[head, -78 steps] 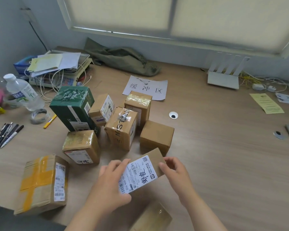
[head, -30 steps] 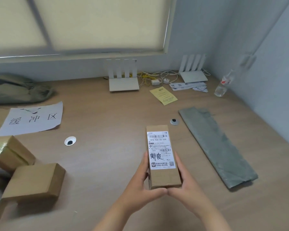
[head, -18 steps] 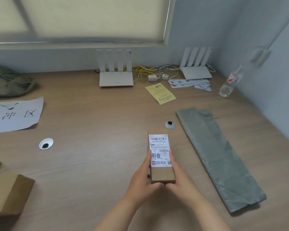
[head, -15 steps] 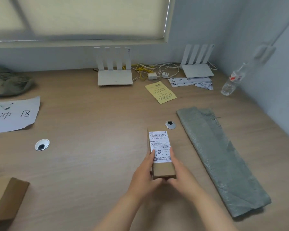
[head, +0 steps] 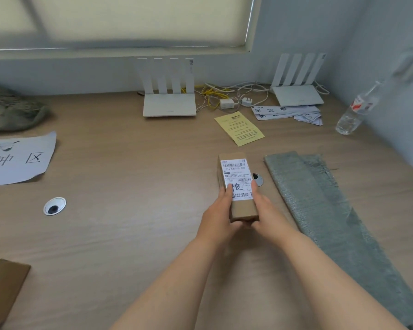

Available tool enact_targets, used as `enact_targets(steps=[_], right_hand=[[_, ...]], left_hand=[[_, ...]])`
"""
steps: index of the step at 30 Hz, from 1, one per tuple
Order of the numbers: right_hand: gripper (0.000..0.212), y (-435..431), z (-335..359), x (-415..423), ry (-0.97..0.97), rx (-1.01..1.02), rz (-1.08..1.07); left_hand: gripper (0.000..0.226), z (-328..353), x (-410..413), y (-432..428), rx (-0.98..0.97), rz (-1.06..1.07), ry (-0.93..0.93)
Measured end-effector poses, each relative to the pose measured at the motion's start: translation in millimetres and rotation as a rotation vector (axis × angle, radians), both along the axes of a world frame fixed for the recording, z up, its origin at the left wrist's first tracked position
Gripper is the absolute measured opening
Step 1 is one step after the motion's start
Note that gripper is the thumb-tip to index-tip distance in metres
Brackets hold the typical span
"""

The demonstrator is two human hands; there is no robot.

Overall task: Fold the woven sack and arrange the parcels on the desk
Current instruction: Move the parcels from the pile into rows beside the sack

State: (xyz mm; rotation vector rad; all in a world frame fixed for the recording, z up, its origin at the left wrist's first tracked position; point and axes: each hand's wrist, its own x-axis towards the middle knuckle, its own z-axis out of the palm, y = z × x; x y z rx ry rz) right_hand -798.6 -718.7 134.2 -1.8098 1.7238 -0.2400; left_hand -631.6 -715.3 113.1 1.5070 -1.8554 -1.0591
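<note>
Both hands on one parcel (head: 237, 184): a long, narrow brown box, shipping label facing up, long axis running away from the person. Left hand (head: 218, 214) wraps the near left side, thumb lying on the label; right hand (head: 265, 210) mirrors it on the right. Each grip is clamped on the box's near end. Cannot tell whether the underside touches the worktop (head: 129, 234) or hangs just above it.

Woven sack (head: 320, 210) lies flat to the right, folded into a long grey-green strip, near the parcel but apart from it. That half of the task looks done. A cable grommet (head: 258, 179) sits just beside the box's right edge, partly hidden behind it.

Judged step: setting this parcel down in its place.

To do it well:
- Lower the box flat and level, the far end not dipping first.
- Keep the label upward and readable.
- Line the long side up with the sack's left edge, leaving a gap.
- Avoid resting a corner on the grommet; the box may rock.
- Release both sides together, sliding fingers out sideways so the box does not skew.

Another brown parcel (head: 3, 289) waits at the lower left edge.
</note>
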Motion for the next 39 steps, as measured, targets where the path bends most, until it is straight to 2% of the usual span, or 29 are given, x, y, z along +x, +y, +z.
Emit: enact_targets(steps=[2, 7, 11, 16, 20, 26, 33, 39], right_hand=[[0.11, -2, -3, 1, 0.009, -0.011, -0.009], [0.126, 12, 12, 6, 0.0, -0.079, -0.001], [0.13, 70, 28, 38, 0.118, -0.2, -0.057], [0.108, 158, 37, 129, -0.268, -0.248, -0.048], [0.1, 208, 57, 211, -0.47, -0.163, -0.016], [0.101, 260, 91, 308, -0.594, -0.004, 0.054], [0.096, 308, 114, 396, -0.569, 0.178, 0.157], [0.092, 359, 92, 443, -0.49, 0.386, 0.177]], left_hand=[[0.108, 0, -1, -3, 0.002, -0.002, -0.009], [0.135, 10, 19, 13, 0.047, -0.038, 0.079], [0.12, 34, 58, 62, 0.003, 0.015, 0.099], [0.103, 56, 141, 145, 0.034, 0.151, 0.197], [0.098, 76, 218, 210, 0.104, 0.306, 0.25], [0.09, 110, 328, 290, 0.11, 0.444, 0.212], [0.089, 130, 442, 381, 0.139, 0.598, 0.157], [0.083, 103, 501, 459, 0.311, 0.706, 0.173]])
